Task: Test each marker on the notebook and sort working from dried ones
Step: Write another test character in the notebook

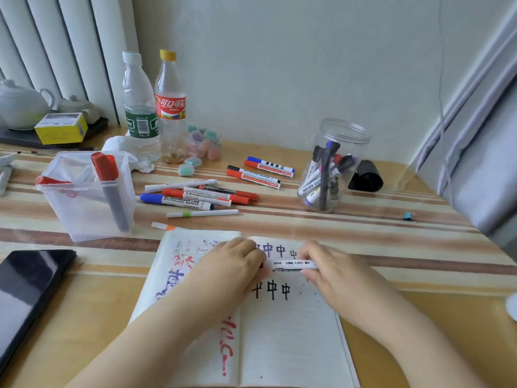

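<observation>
An open notebook [291, 331] lies at the table's near edge, with red, purple and black test marks on both pages. Above it both hands hold one white marker [291, 266] level. My left hand [232, 264] grips its left end, where a bit of red shows. My right hand [330, 268] grips the right end. Loose markers [195, 197] lie in a heap behind the notebook, and a second group of markers [260, 173] lies further back. A round clear jar [333, 166] at the right holds several markers. A square clear bin [89, 194] at the left holds red-capped markers.
Two plastic bottles [156, 107] stand at the back, with pastel erasers [201, 147] beside them. A dark phone [25, 292] lies at the left edge. A teapot [22, 105] and yellow box [61, 127] sit far left. A black object [366, 175] lies behind the jar.
</observation>
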The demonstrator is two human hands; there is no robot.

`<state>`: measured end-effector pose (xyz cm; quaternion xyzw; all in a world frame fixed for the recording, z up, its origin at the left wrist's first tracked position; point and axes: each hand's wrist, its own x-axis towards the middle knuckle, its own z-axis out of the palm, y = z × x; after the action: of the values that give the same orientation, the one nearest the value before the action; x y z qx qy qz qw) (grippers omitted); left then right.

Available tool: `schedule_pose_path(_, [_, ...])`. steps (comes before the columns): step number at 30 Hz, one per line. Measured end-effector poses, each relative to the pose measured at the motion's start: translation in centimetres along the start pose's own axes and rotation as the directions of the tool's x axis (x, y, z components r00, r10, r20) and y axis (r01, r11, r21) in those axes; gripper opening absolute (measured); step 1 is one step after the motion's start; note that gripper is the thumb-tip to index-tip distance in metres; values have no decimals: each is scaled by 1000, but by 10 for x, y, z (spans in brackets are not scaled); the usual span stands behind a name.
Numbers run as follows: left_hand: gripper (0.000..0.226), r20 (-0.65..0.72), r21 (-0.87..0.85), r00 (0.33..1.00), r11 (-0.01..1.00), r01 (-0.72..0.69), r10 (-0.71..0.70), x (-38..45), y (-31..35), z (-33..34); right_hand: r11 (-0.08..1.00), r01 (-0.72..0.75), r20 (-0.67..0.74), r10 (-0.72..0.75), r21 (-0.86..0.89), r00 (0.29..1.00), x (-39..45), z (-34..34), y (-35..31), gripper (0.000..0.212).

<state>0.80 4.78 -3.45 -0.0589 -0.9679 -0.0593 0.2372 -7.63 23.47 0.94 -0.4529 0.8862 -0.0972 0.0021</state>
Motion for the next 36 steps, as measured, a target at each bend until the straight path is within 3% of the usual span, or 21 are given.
schedule_pose_path(2, [34, 12, 0, 999, 1000, -31, 31, 0, 10, 1, 999, 16, -42, -18, -49, 999, -12, 6, 3, 19])
schedule_pose_path(6, [32, 52, -101, 998, 994, -30, 35, -4, 18, 6, 965, 144, -234, -195, -220, 952, -10, 26, -7, 29])
schedule_pose_path(8, [43, 101, -193, 994, 981, -22, 42, -5, 19, 7, 951, 206, -278, -267, -230, 923, -4, 37, -13, 14])
schedule_pose_path(11, [59, 121, -307, 992, 952, 19, 19, -5, 14, 6, 943, 225, -260, -288, -245, 922, -1, 45, -15, 24])
schedule_pose_path(13, [58, 126, -341, 990, 940, -10, 57, -6, 13, 3, 933, 243, -243, -309, -266, 920, -5, 48, -11, 20])
schedule_pose_path(16, [44, 128, -315, 983, 945, -85, 131, -7, 16, -2, 943, 225, -205, -277, -247, 939, -11, 45, -8, 41])
schedule_pose_path(21, [50, 208, -340, 975, 940, -3, 78, -4, 16, -8, 965, 156, -160, -192, -209, 968, -13, 35, -8, 55])
schedule_pose_path(22, [48, 223, -331, 973, 943, 26, 52, -4, 17, -11, 980, 116, -137, -139, -162, 981, -13, 31, -10, 59])
schedule_pose_path(24, [40, 251, -281, 967, 954, 107, -35, -3, 15, -16, 990, -32, -26, 36, 137, 999, -19, 25, -5, 60])
schedule_pose_path(25, [40, 242, -244, 968, 961, 128, -68, -2, 13, -19, 948, -121, 46, 112, 294, 993, -24, 20, -1, 56])
schedule_pose_path(27, [48, 218, -202, 973, 971, 125, -80, -3, 12, -24, 871, -152, 45, 149, 466, 988, -27, 11, 8, 44])
schedule_pose_path(30, [40, 138, -196, 985, 977, -78, 106, -4, 23, -20, 678, -116, -15, 185, 726, 983, -22, 6, 13, 32])
schedule_pose_path(33, [30, 117, -199, 962, 955, -221, 247, -7, 42, -8, 234, -195, 129, 268, 953, 955, -15, 5, 14, 22])
schedule_pose_path(35, [29, 129, -220, 948, 941, -259, 291, -10, 49, -2, -109, -275, 292, 187, 955, 938, -13, 7, 14, 29])
schedule_pose_path(36, [30, 141, -221, 945, 940, -260, 294, -12, 50, 1, -224, -304, 338, 134, 926, 931, -13, 8, 15, 29])
